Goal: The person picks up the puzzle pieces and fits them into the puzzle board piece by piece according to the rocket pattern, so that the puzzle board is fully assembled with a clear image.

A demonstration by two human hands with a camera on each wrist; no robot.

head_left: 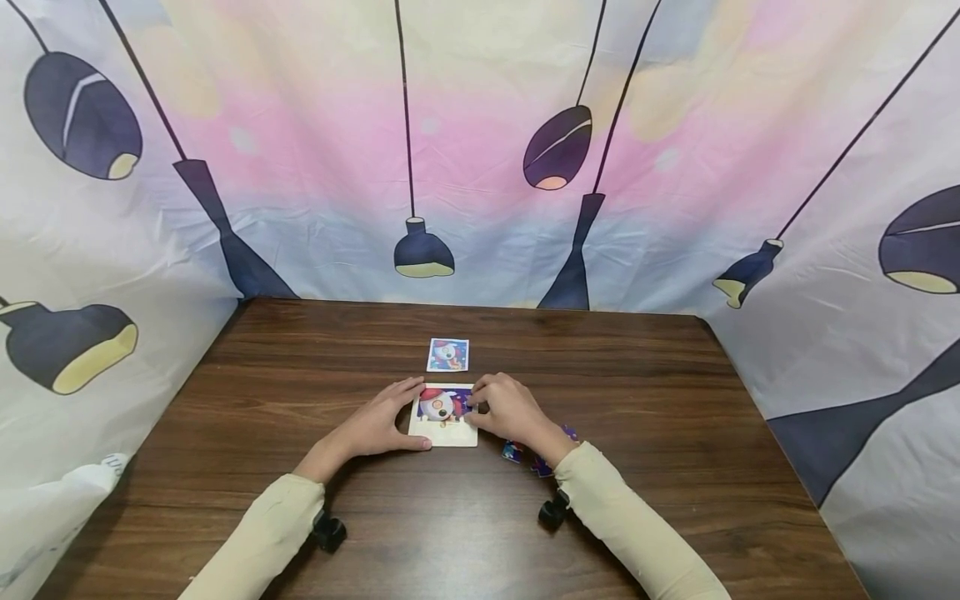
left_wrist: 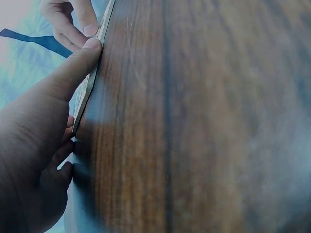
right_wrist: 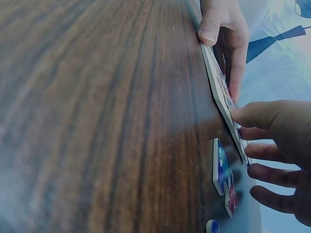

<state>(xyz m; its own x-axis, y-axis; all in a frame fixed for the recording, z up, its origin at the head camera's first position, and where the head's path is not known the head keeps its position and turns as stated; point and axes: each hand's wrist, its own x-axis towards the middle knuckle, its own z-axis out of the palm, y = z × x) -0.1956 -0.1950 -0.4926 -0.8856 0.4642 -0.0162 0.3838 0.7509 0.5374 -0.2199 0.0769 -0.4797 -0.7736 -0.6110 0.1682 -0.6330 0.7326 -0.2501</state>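
A jigsaw puzzle board (head_left: pixel 453 436) lies flat on the table, its upper part filled with a picture of a white character in red, its lower part bare cream. My left hand (head_left: pixel 375 421) holds the board's left side, thumb at the near edge and fingers at the far left corner. At the board's right side, my right hand (head_left: pixel 510 406) pinches a puzzle piece (head_left: pixel 470 406) between thumb and fingers; the fingers partly hide it. In the right wrist view the right thumb (right_wrist: pixel 255 114) touches the board's surface near its edge.
A small picture card (head_left: pixel 447 355) with a similar character lies beyond the board. Several loose puzzle pieces (head_left: pixel 512 451) lie under and beside my right wrist, partly hidden by it. The brown wooden table (head_left: pixel 315 350) meets a printed curtain (head_left: pixel 322 167) at its back and sides.
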